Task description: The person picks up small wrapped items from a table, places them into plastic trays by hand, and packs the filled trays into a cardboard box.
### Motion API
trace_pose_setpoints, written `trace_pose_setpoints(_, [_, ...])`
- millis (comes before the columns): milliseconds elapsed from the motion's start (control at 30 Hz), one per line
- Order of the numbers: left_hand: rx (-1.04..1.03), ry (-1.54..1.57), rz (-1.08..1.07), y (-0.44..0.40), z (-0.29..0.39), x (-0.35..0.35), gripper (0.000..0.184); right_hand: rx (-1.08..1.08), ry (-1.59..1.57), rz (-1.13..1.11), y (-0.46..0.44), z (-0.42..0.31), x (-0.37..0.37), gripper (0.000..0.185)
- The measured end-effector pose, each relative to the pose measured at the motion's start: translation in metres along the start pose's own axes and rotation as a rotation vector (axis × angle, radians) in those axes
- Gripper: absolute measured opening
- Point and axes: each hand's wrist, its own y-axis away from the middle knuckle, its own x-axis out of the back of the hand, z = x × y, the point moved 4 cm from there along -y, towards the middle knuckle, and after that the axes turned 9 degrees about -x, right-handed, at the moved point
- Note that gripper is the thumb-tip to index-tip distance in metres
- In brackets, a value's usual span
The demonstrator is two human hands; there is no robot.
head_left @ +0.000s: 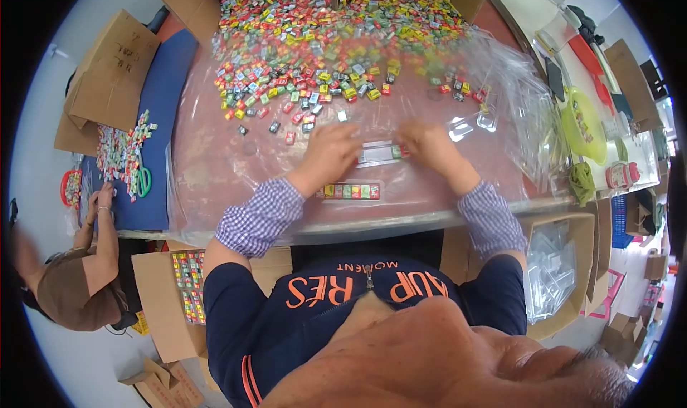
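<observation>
A narrow clear plastic tray (378, 154) lies between my hands, with small coloured blocks (398, 152) at its right end. My left hand (330, 154) has its fingers closed at the tray's left end. My right hand (428, 145) is curled over the right end, fingertips pinched by the blocks; what they hold is hidden and slightly blurred. Just below, a filled tray (351, 191) holds a row of several coloured blocks. Loose blocks (308, 97) spread out beyond my hands.
A large heap of blocks (286, 22) covers the far side. Clear plastic bags (512, 100) lie at right, near a yellow-green basin (583, 125). Cardboard boxes (164, 301) stand below the table edge. At left, another person (82, 272) works by a blue board (161, 122) with green scissors (144, 182).
</observation>
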Motion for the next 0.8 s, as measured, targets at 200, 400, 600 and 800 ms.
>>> trace_pose_setpoints(200, [0.113,-0.063,0.068,-0.051,-0.038,-0.03,0.025,-0.16,0.022,0.165,-0.068,0.027,-0.023,0.013])
trace_pose_setpoints(400, [-0.04,-0.149,-0.031,-0.06,-0.046,-0.047,0.026,-0.032,0.344,0.112,-0.045,0.017,-0.026,0.014])
trace_pose_setpoints(600, [0.053,-0.016,-0.139,-0.065,-0.068,-0.065,0.023,-0.142,0.216,0.054,-0.03,0.019,-0.024,0.011])
trace_pose_setpoints(800, [0.238,0.119,-0.252,-0.072,-0.067,-0.057,0.025,-0.149,0.041,0.116,-0.03,0.022,-0.022,0.01])
